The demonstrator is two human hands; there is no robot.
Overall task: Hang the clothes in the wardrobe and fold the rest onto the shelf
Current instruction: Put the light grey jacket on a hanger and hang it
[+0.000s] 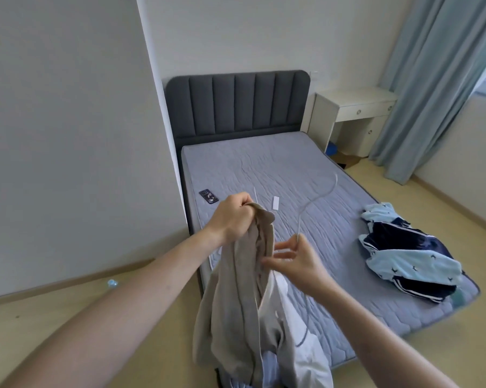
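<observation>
Above the near left corner of the bed, the left hand grips the beige garment by its top. The right hand pinches a clear hanger beside it. Blue clothes lie at the bed's right edge.

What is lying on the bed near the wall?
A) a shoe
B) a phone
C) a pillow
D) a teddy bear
B: a dark phone lies flat on the grey mattress close to the wall side, just beyond the left hand that grips the beige garment.
</observation>
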